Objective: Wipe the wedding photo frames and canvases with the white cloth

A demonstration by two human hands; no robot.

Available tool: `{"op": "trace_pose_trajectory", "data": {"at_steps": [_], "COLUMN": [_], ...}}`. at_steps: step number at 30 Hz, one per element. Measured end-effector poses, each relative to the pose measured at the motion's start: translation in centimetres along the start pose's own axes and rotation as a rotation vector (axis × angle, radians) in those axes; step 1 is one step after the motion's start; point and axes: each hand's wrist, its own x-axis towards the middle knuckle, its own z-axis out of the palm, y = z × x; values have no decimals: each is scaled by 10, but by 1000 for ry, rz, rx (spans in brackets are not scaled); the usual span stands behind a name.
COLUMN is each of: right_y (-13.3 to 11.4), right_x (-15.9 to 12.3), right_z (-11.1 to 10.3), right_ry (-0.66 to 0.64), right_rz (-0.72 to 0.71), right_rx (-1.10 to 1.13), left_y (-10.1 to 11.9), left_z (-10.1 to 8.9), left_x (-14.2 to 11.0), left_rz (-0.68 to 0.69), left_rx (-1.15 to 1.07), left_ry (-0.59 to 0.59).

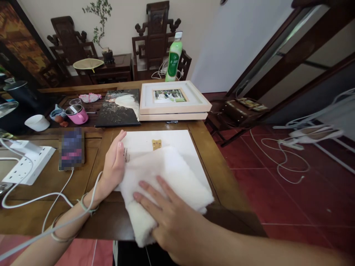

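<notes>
Under the left hand [115, 162] and right hand [166, 212] stretches a wooden counter [227, 184], bearing a white board [177, 138]. Over it, beneath the right hand's open, spread fingers, lies a fluffy white cloth [169, 166]. The left hand, open and straight-fingered, stands along the board's left edge.

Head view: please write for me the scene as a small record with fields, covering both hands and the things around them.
left hand: at the board's left edge, beside the cloth
right hand: on the cloth, fingers spread
cloth: white, fluffy, covering part of the board
board: white, lying on the table, gold piece near its far edge
beyond the board: frame, dark picture to its left
bottle: green, upright, behind the frame
left side: mug, cup, phone, power strip
</notes>
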Motion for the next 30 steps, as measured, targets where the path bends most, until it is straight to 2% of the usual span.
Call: {"op": "trace_pose_trajectory", "data": {"at_steps": [2,4,12,16,20,25,28,30], "right_y": [3,15,98,120,126,117,114,117], "right_x": [-7,-8,17,41,70,102,106,98], "right_z": [-1,-2,-23,-36,-44,-56,-63,-67], "right_ry": [-10,-3,107,110,98,76,32,9], "right_rz": [67,168,483,497,420,395,432,461], "right_rx": [25,31,-30,69,137,170,147,122], "left_y": [2,4,-12,-10,-2,0,-3,-5], "left_z": [-1,0,7,8,7,5,4,4], "left_x": [-1,-2,-10,-13,-11,-9,-10,-11], "left_rz": [49,89,170,215,221,227,228,218], "left_rx": [47,95,402,520,566,587,563,546], "left_ry": [-43,-97,-300,-374,-399,-424,-425,-422]}}
